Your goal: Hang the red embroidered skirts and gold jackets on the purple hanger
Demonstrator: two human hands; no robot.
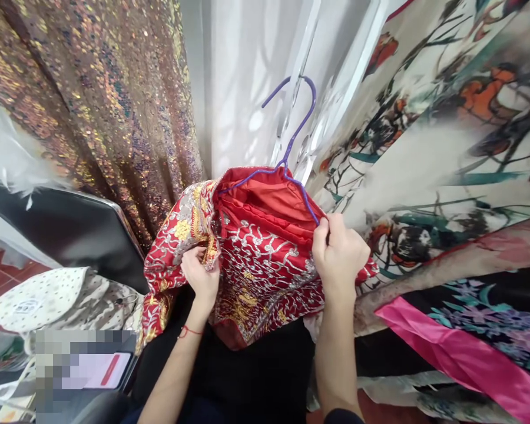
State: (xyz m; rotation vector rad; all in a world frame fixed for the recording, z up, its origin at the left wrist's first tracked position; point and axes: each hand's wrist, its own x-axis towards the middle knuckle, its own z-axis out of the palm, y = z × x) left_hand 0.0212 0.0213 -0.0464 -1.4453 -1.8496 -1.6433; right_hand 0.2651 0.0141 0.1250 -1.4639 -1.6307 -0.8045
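Observation:
A red jacket (pixel 265 259) with gold and silver embroidery hangs spread over a purple wire hanger (pixel 312 100). Its neck opening gapes toward me and shows a plain red lining. My left hand (pixel 199 272) pinches the gold-trimmed front edge of the jacket, fingers closed and partly hidden by the cloth. At the other shoulder, my right hand (pixel 339 247) is closed around the jacket cloth at the end of the hanger's right arm. The hanger's hook rises above the collar, in front of a white fabric; I cannot tell whether it catches on anything.
A gold sequinned cloth (pixel 115 106) hangs at the left, above a black chair back (pixel 66 229). A dotted white hat (pixel 39 300) and a phone (pixel 99 370) lie at lower left. Flower-printed fabrics (pixel 406 229) and a pink band (pixel 459 353) fill the right side.

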